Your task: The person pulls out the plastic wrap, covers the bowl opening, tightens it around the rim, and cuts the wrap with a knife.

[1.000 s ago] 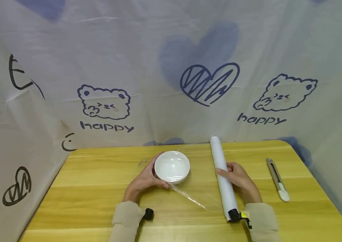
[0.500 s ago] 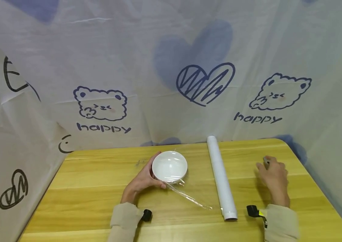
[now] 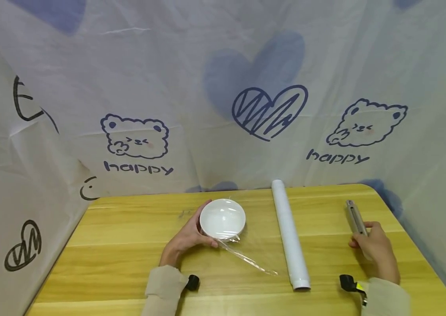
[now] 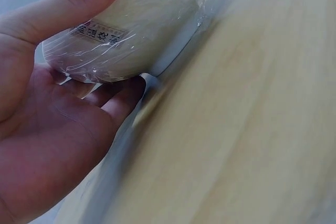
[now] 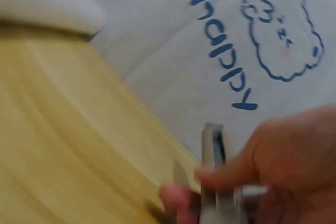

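Loose beige sleeves, each with a stubby black gadget poking out, and the right one's got a yellow patch.

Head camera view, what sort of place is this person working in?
Probably a makeshift indoor workspace, though I can't say in what building. A wood-grain table stands against a cloth backdrop printed with bears and hearts, and it bears a white bowl and a white roll.

A bear-printed cloth hangs behind the wooden table.
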